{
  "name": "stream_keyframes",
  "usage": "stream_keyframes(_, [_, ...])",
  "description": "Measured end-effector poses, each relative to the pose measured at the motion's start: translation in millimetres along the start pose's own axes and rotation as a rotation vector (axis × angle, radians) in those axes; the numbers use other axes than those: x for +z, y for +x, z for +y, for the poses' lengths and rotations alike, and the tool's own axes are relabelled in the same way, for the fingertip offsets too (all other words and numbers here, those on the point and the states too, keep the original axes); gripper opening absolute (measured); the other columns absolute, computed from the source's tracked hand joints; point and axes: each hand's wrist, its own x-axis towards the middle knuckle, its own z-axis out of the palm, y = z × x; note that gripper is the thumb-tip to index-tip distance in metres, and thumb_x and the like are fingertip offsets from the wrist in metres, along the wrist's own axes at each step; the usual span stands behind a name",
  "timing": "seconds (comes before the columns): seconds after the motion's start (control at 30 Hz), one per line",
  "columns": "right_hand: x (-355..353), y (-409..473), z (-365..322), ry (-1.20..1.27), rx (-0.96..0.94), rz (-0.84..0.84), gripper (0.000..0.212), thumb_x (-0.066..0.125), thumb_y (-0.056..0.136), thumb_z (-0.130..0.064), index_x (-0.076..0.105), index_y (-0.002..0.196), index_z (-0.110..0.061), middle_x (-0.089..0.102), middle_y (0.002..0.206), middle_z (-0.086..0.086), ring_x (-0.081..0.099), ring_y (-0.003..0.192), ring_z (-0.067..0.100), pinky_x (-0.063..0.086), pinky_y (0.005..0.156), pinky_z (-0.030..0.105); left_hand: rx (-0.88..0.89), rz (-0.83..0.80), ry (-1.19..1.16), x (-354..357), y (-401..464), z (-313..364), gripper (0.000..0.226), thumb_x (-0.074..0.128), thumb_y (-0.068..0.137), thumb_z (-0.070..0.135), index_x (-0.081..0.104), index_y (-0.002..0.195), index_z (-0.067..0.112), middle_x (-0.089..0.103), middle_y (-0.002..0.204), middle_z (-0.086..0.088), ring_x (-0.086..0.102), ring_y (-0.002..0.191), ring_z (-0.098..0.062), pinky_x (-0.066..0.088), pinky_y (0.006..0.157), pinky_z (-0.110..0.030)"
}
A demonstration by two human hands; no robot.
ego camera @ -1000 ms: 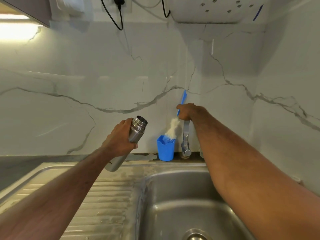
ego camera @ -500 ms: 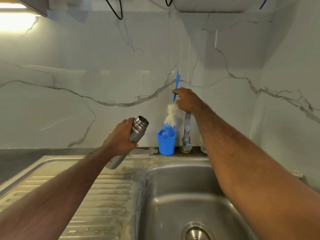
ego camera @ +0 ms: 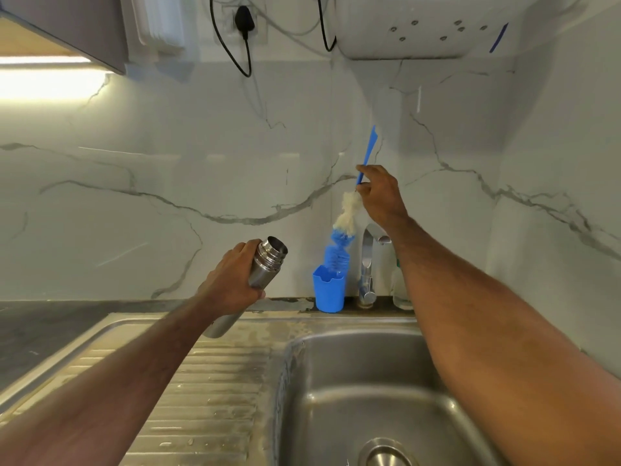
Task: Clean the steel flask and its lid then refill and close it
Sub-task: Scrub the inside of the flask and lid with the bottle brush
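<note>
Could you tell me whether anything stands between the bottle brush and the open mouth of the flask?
Nothing visible does. The bottle brush has its tip just inside the blue cup, right of the flask, whose open mouth faces it.

Flask (ego camera: 265, 269): bare silver steel, brushed finish. Bottle brush (ego camera: 342, 230): blue handle, cream-white upper bristles, blue lower bristles. Holder cup (ego camera: 328, 292): solid blue. Wall (ego camera: 168, 183): white marble w/ grey veins. Sink (ego camera: 363, 381): grey steel; drainboard (ego camera: 208, 375) ribbed. Surface (ego camera: 40, 327): dark grey.
</note>
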Motion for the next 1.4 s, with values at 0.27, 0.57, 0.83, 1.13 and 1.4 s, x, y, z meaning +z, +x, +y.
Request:
stream_keyframes(0.27, [-51,1,-39,0.109,0.006,0.294,0.03,0.068,0.093,-0.002,0.07,0.122,-0.007,0.067,0.116,0.007,0.069,0.079,0.012,0.055,0.079,0.017,0.008,0.011,0.018,-10,-13,19,0.086,0.087,0.064,0.021,0.043,0.137,0.028,0.053,0.12,0.005,0.051,0.107,-0.021,0.05,0.087,-0.047])
stream_keyframes(0.57, [-112,-28,-59,0.17,0.219,0.451,0.029,0.072,0.083,-0.003,0.073,0.111,-0.012,0.07,0.099,-0.002,0.06,0.089,-0.012,0.051,0.09,0.018,0.025,-0.054,-0.097,11,-36,54,0.091,0.089,0.057,0.024,0.044,0.137,0.032,0.054,0.114,0.005,0.053,0.103,-0.019,0.052,0.087,-0.047])
stream_keyframes(0.83, [-149,-62,-52,0.338,0.466,0.524,0.031,0.074,0.073,0.002,0.068,0.081,-0.028,0.067,0.077,-0.006,0.074,0.071,0.025,0.064,0.07,0.044,0.07,-0.08,-0.147,40,-51,86,0.099,0.09,0.054,0.025,0.048,0.143,0.027,0.054,0.105,0.003,0.052,0.096,-0.016,0.045,0.08,-0.033])
stream_keyframes(1.13, [-171,-118,-39,0.503,0.621,0.508,0.023,0.073,0.081,0.007,0.071,0.098,-0.007,0.067,0.082,0.009,0.067,0.058,0.019,0.064,0.065,0.037,0.096,-0.121,-0.073,53,-61,103,0.093,0.09,0.057,0.023,0.049,0.14,0.025,0.054,0.109,0.001,0.051,0.099,-0.019,0.051,0.086,-0.041])
stream_keyframes(1.4, [-175,-133,-43,0.57,0.592,0.419,0.023,0.072,0.086,0.004,0.07,0.104,-0.011,0.066,0.085,0.009,0.069,0.068,0.018,0.063,0.068,0.03,0.105,-0.136,-0.071,53,-61,105,0.094,0.092,0.057,0.022,0.05,0.141,0.022,0.055,0.109,0.0,0.051,0.097,-0.018,0.045,0.081,-0.033])
